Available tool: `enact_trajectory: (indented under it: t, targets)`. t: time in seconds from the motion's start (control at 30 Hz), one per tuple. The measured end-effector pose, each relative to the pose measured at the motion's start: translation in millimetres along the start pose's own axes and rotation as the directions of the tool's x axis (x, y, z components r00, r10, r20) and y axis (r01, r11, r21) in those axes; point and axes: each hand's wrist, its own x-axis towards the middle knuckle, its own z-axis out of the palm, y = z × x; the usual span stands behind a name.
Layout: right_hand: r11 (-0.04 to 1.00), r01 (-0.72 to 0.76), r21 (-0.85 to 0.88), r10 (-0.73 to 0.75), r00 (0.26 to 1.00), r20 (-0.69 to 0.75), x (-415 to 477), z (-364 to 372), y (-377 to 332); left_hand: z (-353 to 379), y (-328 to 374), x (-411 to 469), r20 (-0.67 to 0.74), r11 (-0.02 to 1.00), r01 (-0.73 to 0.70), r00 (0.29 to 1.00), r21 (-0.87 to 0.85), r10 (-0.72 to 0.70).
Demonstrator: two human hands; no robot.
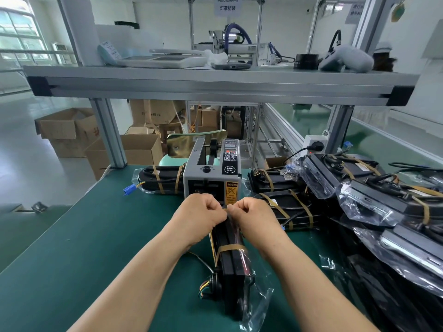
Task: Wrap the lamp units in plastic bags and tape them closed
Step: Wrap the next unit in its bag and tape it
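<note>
You're on the taping step. Your left hand [201, 216] and right hand [251, 216], close together, both pinch a tape strip [225, 208] at the far end of the bagged lamp unit [233, 264]. It lies on the worktop [96, 248] just before the tape dispenser [211, 178]. Next, you probably need to pull the strip taut and press it over the plastic bag [259, 303].

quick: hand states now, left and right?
Left hand: fingers curled, pinching at the far end of the bagged lamp unit.
Right hand: same, pinching that end beside the left.
</note>
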Motion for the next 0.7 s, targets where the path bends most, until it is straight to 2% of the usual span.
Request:
enact_trajectory:
  t: [0.37,0.57,0.7]
  targets:
    - [1.000,-0.007,0.001,0.007,1.000,0.017,-1.5,-3.4,-1.7,2.6,-3.4,3.2,-0.061,0.997,0.041,0.997,-0.065,-0.045]
    - [1.000,-0.005,0.010,0.005,1.000,0.019,-1.0,-4.4,0.7,4.9,-4.0,4.0,-0.012,0.994,0.053,0.998,-0.095,-0.054]
    - [0.999,-0.011,0.034,0.011,1.000,0.015,-1.7,-6.1,3.2,3.1,-7.4,1.2,0.077,0.971,0.146,0.988,-0.191,-0.134]
